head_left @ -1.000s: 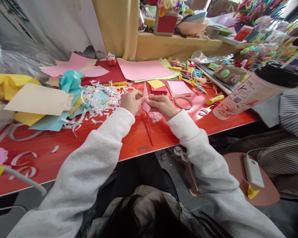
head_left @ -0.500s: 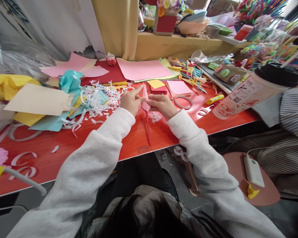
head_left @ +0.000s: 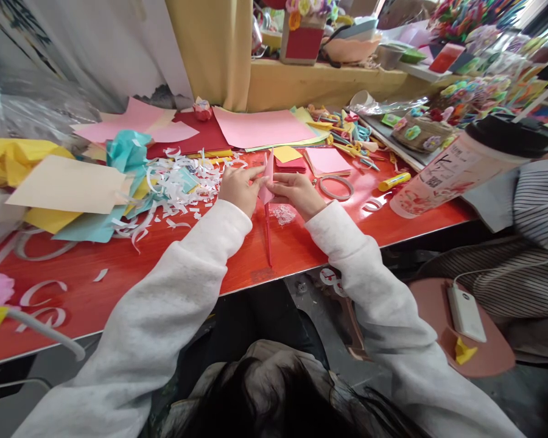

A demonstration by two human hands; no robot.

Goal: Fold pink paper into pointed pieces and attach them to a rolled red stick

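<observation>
Two bare hands meet on a folded pink paper (head_left: 265,194) between them, over the near middle of the red table (head_left: 296,250). The left hand (head_left: 238,188) closes thumb and fingers on its left side, with the index finger stretched forward; the right hand (head_left: 298,193) pinches its right side between thumb and fingertips.

The paper's long axis runs away from the person, its narrow points facing the far side and leaning slightly right. From its near end a thin red streak (head_left: 268,237) extends towards the table edge; whether it is attached or a reflection cannot be told.

Compared with half a second ago, the paper has turned, showing a split tip, and the streak's near end has swung left.

Farther out, a yellow square sheet (head_left: 287,154) lies just beyond, pink square sheets (head_left: 327,161) to the right, white paper shreds (head_left: 182,176) to the left.
</observation>
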